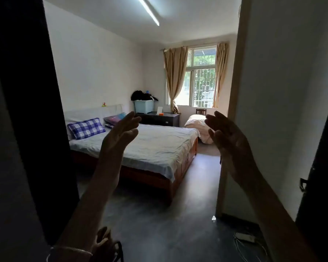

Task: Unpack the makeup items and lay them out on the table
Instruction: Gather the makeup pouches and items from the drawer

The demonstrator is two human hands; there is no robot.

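Holding nothing, both hands up and spread wide, left hand (119,133) and right hand (229,140); no makeup in sight yet, so best walk past the bed (155,148) to the desk (159,119) by the window.

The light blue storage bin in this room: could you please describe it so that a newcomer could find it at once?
Start at the curtained window on the far wall and look left to the dark desk beyond the bed. The light blue storage bin stands on the desk's left end. It alone is pale blue plastic, with dark clothes heaped on top.
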